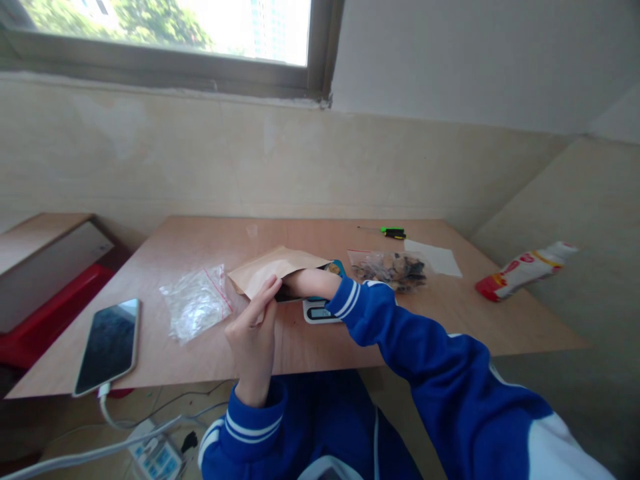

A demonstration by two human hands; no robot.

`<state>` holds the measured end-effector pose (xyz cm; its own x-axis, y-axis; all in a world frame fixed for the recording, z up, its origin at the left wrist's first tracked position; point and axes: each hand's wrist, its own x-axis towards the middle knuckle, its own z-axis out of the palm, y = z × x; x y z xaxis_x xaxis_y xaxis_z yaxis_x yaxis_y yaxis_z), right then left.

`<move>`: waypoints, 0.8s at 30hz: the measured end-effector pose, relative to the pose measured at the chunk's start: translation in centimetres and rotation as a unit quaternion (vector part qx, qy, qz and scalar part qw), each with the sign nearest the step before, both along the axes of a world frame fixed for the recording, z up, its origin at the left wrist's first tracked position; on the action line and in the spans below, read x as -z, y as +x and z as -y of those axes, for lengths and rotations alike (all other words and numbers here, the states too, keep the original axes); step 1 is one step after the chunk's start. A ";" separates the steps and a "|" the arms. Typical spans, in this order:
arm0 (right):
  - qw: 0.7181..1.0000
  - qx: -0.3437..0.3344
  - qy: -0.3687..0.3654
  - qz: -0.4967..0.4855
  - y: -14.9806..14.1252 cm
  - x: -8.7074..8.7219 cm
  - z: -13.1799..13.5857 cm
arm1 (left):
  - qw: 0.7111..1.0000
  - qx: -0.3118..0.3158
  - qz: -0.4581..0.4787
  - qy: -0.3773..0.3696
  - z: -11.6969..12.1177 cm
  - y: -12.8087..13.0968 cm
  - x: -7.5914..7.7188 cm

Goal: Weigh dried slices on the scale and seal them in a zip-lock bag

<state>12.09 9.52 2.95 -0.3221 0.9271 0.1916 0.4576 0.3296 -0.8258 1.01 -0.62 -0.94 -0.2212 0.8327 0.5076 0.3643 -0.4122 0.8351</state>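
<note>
A brown kraft paper bag [273,267] lies tilted above the middle of the table, its opening facing right. My left hand [255,320] pinches the bag's near edge between thumb and fingers. My right hand [315,283] reaches through the opening, and its fingers are hidden inside. Under my right wrist, a white digital scale [311,313] shows its display, though the digits are too small to read. A blue container [339,267] with tan pieces in it peeks out behind the wrist. To the right lies a clear zip bag of dark brown dried pieces [393,268].
Left of the paper bag are clear plastic zip bags [197,303] and a phone [111,343] on a charging cable. Screwdrivers [393,232] and white paper [435,259] lie at the back right. A red and white bottle [523,272] is at the right edge. A power strip [156,457] sits below.
</note>
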 end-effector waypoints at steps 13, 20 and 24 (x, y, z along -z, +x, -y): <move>0.975 -0.085 0.145 0.145 7.8 -3.7 6.1 | 0.999 -0.043 0.015 0.001 -0.7 -0.3 -1.5; 0.990 -0.056 0.124 0.016 9.2 -3.3 6.2 | 0.998 -0.061 0.012 -0.004 -1.0 -0.4 -1.9; 0.992 0.002 0.055 -0.111 12.0 -1.7 5.5 | 0.998 -0.069 0.010 0.002 -1.4 -0.8 -2.1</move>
<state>24.12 3.97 4.70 -0.2574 0.8973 0.3585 0.2693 0.4230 -0.8652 0.23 0.75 1.18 -0.3433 0.7912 0.5061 0.4018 -0.3633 0.8406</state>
